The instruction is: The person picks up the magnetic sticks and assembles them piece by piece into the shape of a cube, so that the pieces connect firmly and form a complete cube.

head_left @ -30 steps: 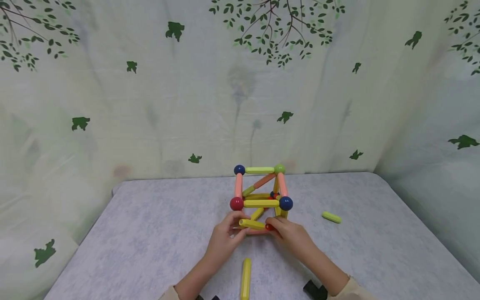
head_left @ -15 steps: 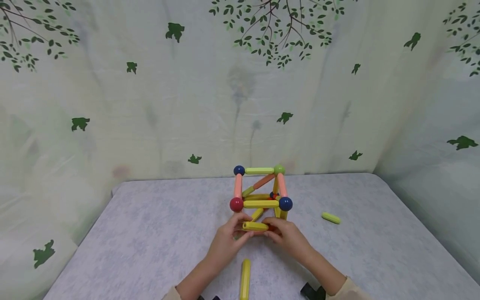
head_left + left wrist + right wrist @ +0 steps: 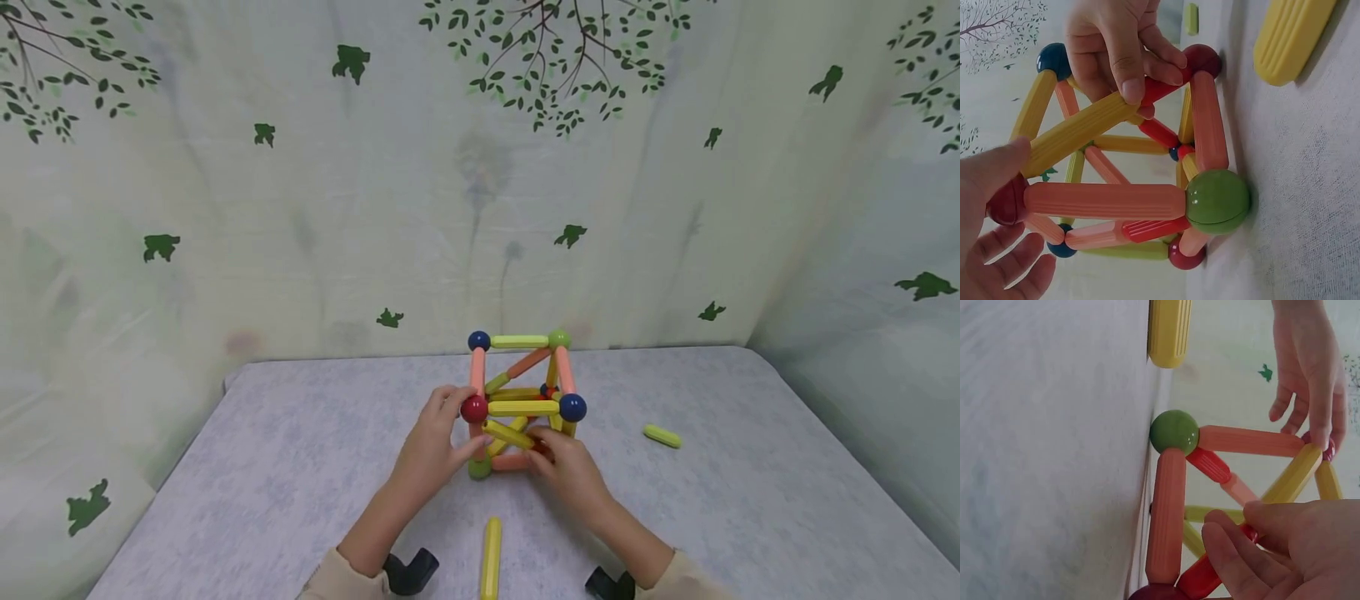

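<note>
A box-shaped frame of magnetic building rods and balls (image 3: 522,407) stands on the table. My left hand (image 3: 423,442) holds the red ball (image 3: 474,409) at its upper front-left corner, the thumb by the tip of a yellow rod (image 3: 1079,134). Inside the front face my right hand (image 3: 573,475) pinches a short red rod (image 3: 1200,579) where it meets this yellow rod. The two slant across the face, from the lower right red ball (image 3: 1202,60) up to the held ball. A green ball (image 3: 1217,200) marks the lower left corner.
A loose yellow rod (image 3: 491,557) lies in front of the frame, and a short lime rod (image 3: 662,436) lies to its right. Black wrist devices show by the left sleeve (image 3: 411,572) and the right sleeve (image 3: 611,585). A leaf-printed cloth hangs behind the table.
My left hand has moved up and left to the red corner ball. The yellow rod's left end has risen, so it now slants. My right hand keeps its pinch low on the frame.
</note>
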The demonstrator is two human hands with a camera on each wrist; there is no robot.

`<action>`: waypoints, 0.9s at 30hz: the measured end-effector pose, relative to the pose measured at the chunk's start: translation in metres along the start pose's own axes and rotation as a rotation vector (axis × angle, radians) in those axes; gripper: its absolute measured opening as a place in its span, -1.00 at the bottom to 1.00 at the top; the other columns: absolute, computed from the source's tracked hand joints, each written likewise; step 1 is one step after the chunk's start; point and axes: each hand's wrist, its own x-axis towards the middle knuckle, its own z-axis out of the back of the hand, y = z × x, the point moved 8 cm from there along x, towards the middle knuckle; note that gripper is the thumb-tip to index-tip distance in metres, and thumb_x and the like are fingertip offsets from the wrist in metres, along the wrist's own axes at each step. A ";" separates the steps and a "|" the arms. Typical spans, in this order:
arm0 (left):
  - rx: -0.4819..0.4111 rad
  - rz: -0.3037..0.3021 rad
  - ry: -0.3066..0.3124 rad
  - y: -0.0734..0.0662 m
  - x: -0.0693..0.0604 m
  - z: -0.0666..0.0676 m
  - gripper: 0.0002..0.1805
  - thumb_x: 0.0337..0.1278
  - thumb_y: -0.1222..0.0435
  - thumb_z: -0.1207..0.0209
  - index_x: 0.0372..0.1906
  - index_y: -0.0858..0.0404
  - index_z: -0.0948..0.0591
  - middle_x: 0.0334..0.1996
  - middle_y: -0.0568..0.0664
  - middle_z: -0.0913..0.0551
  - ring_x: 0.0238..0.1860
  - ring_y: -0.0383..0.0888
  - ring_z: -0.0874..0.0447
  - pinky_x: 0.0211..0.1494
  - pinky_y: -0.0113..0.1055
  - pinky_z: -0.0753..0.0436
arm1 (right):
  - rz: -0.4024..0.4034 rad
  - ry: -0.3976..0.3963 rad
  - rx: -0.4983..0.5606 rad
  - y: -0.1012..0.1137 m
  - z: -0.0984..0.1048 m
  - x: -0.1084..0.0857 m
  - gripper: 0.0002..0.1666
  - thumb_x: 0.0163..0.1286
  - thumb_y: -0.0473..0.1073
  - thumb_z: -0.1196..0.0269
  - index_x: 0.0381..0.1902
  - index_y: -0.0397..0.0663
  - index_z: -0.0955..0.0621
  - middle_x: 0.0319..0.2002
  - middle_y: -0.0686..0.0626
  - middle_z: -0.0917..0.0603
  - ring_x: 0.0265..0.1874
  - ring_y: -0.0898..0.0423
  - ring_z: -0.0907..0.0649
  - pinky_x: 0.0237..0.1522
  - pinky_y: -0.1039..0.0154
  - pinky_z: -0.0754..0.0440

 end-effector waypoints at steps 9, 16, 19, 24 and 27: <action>0.006 0.015 -0.042 0.000 0.002 -0.001 -0.32 -0.21 0.29 -0.39 0.10 0.24 -0.35 -0.15 0.02 -0.42 -0.25 -0.18 -0.49 -0.23 -0.39 -0.57 | -0.023 -0.048 -0.019 0.006 0.004 0.001 -0.66 0.14 -0.30 -0.28 -0.09 -0.14 -0.56 -0.18 -0.06 -0.62 -0.28 0.13 -0.62 -0.32 0.36 -0.58; -0.067 0.231 0.063 0.017 -0.019 -0.008 -0.15 -0.16 0.14 -0.36 0.21 0.28 -0.15 -0.05 0.04 -0.34 -0.23 -0.19 -0.40 -0.33 -0.43 -0.52 | 0.213 -0.166 0.025 0.016 0.046 -0.020 -0.55 -0.02 -0.38 -0.37 -0.11 -0.10 -0.55 -0.25 0.02 -0.60 -0.41 0.27 -0.60 -0.43 0.45 -0.56; -0.101 0.327 0.195 0.024 -0.034 -0.019 -0.16 -0.15 0.07 -0.33 0.19 0.31 -0.16 -0.06 0.06 -0.33 -0.22 -0.14 -0.40 -0.33 -0.40 -0.51 | 0.301 -0.231 -0.006 0.007 0.070 -0.030 -0.54 -0.08 -0.41 -0.39 -0.16 -0.12 -0.56 -0.31 0.06 -0.60 -0.41 0.27 -0.58 -0.41 0.40 -0.57; -0.154 0.394 0.517 0.020 -0.063 -0.049 -0.21 -0.12 -0.04 -0.28 0.16 0.31 -0.26 -0.21 0.00 -0.41 -0.37 -0.15 -0.42 -0.42 -0.35 -0.48 | 0.254 -0.339 -0.146 -0.068 0.090 -0.032 -0.52 0.02 -0.22 -0.38 -0.05 -0.04 -0.54 -0.22 0.06 -0.59 -0.29 0.18 -0.57 -0.26 0.34 -0.55; -0.160 0.418 0.694 0.012 -0.080 -0.067 -0.20 -0.13 -0.11 -0.24 0.17 0.27 -0.32 -0.26 -0.05 -0.47 -0.40 -0.16 -0.44 -0.41 -0.25 -0.49 | 0.144 -0.307 -0.190 -0.098 0.097 -0.030 -0.48 0.09 -0.13 -0.34 0.03 -0.06 -0.49 -0.12 -0.04 -0.56 -0.14 0.05 -0.53 -0.12 0.17 -0.50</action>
